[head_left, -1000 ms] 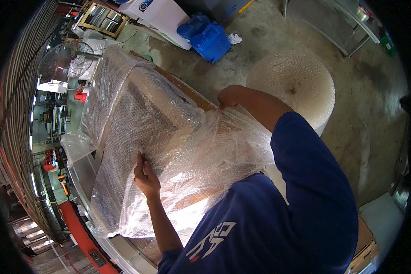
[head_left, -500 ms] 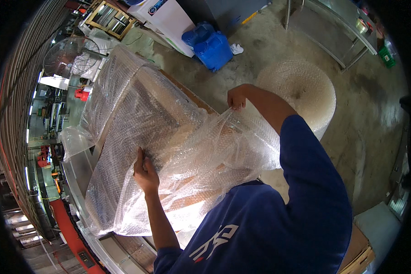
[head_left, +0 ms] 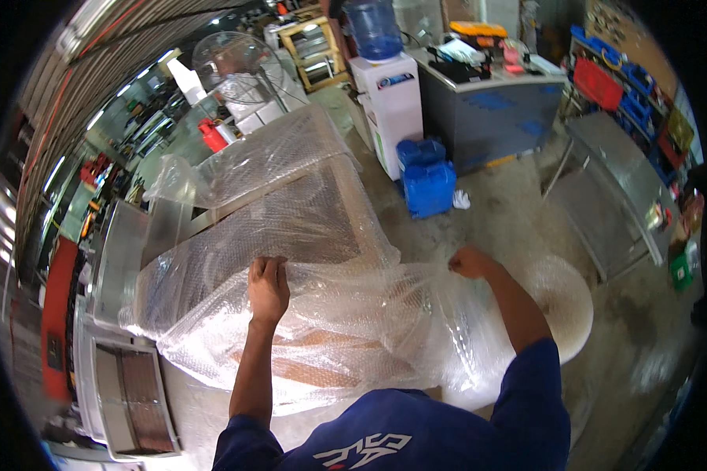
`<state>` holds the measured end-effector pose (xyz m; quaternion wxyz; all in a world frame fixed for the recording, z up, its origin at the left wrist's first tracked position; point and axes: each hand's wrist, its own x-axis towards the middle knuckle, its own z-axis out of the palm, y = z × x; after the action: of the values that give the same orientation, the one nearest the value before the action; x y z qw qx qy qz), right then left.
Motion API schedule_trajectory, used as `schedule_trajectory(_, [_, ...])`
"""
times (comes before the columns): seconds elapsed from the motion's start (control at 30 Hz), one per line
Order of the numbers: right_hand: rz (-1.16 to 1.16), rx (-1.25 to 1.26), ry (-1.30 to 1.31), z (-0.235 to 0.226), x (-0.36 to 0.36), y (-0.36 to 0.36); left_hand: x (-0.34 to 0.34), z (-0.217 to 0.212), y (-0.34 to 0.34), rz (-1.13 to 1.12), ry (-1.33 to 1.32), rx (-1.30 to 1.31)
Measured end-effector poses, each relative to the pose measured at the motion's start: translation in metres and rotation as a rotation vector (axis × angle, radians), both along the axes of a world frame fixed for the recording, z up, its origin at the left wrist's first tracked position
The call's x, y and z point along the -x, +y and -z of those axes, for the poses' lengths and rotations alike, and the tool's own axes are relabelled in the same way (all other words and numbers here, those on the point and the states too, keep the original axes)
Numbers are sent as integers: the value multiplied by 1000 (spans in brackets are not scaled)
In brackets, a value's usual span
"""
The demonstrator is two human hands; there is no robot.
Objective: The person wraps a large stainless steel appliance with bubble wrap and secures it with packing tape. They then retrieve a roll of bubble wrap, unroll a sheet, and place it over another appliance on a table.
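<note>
My left hand (head_left: 269, 290) is closed, fingers bent down onto the upper edge of the bubble wrap (head_left: 334, 334), and my right hand (head_left: 470, 262) pinches the same edge between thumb and fingertips. Half a second ago my left hand lay half open on the sheet, index finger stretched out, while my right one lifted a peak of it; now the edge runs nearly straight from one hand to the other, and my hands stand about level. My view has tipped up too, bringing in the grey counter (head_left: 499, 118) and the clear blue water bottle (head_left: 377, 30) on the white dispenser (head_left: 393, 110).

The bubble wrap is thin, clear and dimpled, puckered into creases near my right hand and glaring white along its near side. It lies in front of me over a broad, angular piece (head_left: 291, 208), with brown patches showing through below my hands and a dark panel with a paler border beyond. From my right side it leads to the thick, round roll (head_left: 564, 294), milky where the layers stack, on the stained concrete floor (head_left: 518, 216).

Farther out are blue plastic jugs (head_left: 430, 188), a bare metal table (head_left: 617, 184), a round wire-caged fan (head_left: 236, 67) and a red cylinder (head_left: 211, 135).
</note>
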<state>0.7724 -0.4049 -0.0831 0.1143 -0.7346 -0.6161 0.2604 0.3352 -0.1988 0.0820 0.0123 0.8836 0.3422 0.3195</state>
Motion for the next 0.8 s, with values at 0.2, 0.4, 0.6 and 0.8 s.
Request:
schedule_trajectory(0.2, [127,-94,41,-51,16,-106,27,-55,-130,-132,-19,-322])
schedule_trajectory(0.4, [195,-360,196,-70,71,-188,106,-54,-285,-71,-244,-78])
schedule_trajectory(0.6, [267,-351,191,-87,117,-278,152,-5,-434,-231,-166,104])
schedule_trajectory(0.8, [164,-437,125,-76,110,-314,148,23,-569,-470,-68,693])
